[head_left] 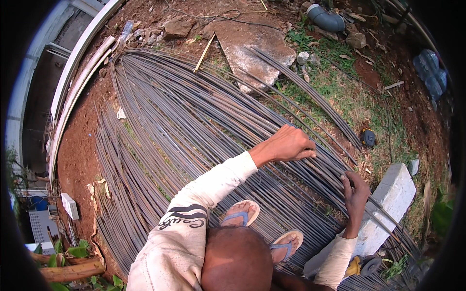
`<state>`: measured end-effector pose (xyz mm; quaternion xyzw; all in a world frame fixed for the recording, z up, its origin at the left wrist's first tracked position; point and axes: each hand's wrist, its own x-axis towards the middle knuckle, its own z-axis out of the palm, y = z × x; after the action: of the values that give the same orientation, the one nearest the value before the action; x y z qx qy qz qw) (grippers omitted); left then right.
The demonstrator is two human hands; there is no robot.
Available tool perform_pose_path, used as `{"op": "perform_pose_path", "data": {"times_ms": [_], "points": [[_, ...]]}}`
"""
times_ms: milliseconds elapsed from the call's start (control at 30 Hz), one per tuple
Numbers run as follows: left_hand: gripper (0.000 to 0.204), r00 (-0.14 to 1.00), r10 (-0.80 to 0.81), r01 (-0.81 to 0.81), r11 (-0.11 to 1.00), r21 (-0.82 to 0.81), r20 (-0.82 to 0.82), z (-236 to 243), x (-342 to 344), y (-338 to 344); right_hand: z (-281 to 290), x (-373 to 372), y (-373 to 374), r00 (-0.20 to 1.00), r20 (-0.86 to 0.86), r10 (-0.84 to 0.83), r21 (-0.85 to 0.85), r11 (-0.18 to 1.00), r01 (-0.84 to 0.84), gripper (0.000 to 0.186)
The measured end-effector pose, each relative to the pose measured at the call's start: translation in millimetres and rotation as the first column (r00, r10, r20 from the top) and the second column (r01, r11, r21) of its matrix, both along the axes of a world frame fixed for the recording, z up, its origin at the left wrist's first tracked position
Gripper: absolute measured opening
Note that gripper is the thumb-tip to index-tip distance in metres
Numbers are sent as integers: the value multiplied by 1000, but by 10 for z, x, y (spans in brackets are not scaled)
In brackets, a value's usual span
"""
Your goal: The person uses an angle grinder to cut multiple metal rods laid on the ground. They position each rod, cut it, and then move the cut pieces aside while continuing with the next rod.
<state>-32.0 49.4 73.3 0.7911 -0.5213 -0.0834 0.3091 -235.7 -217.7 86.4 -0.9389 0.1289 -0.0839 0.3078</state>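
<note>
A wide spread of long, thin steel rods [160, 140] lies over the ground, fanning out from the far left toward the near right. My left hand [287, 144] is a closed fist over the thicker bunch of rods, thumb pointing right; whatever its fingers hold is hidden. Farther right, my right hand [357, 190] curls around rods of the same bunch, its thumb against their side. Just beyond that hand, a few rods cross a pale concrete block [394, 186]. My sandalled feet [241, 214] stand among the rods, below my left forearm.
A black and yellow tape measure [367, 137] lies beside a smaller group of rods [310, 97]. Farther off are a flat rock [257, 53], a grey pipe elbow [326, 19] and plastic bottles [430, 72]. A yellow and dark tool [358, 266] sits near my right forearm.
</note>
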Motion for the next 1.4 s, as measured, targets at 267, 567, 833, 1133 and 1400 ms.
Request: {"op": "perform_pose_path", "data": {"times_ms": [267, 567, 833, 1133, 1400], "points": [[32, 1000, 9, -6, 993, 119, -28, 93, 7, -30, -55, 84, -97, 999, -29, 41, 71, 997, -39, 25], [43, 990, -28, 67, 956, 286, -141, 183, 32, -262, -150, -4, -85, 1000, 15, -26, 89, 996, 25, 25], [53, 994, -57, 84, 940, 330, -92, 177, -18, -411, 191, -478, 112, 963, 209, -172, -39, 982, 184, 41], [44, 1000, -18, 15, 979, 202, 13, 209, -60, -427, 544, -3039, 572, 354, 129, -926, -77, 346, 935, 45], [37, 963, 267, -263, 961, -87, 27, 1167, 124, -348, 85, -3507, 237, 354, -323, -878, 157, 319, 935, 75]]}}
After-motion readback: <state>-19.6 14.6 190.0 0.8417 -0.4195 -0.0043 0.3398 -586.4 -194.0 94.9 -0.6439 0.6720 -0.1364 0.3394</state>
